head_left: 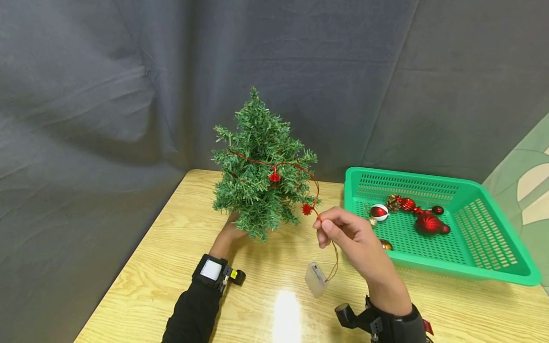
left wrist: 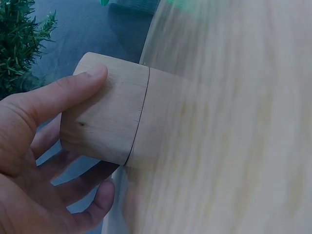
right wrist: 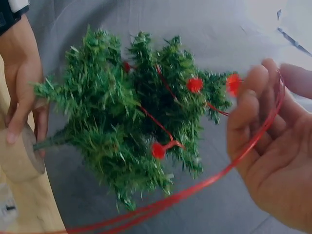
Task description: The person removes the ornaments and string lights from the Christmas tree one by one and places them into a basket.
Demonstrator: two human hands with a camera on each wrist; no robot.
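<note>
A small artificial Christmas tree stands on the table with a red string of lights draped across its branches. My left hand reaches in under the lowest branches. In the left wrist view its thumb and fingers grip the tree's round wooden base. To the right of the tree, my right hand pinches the string's red wire between thumb and fingertips, just below a red flower-like bead. From there the wire hangs to a clear battery box on the table.
A green plastic basket stands on the right, holding red, white and gold baubles and a pine cone. Dark grey cloth hangs behind the wooden table. The table's left edge runs beside my left arm.
</note>
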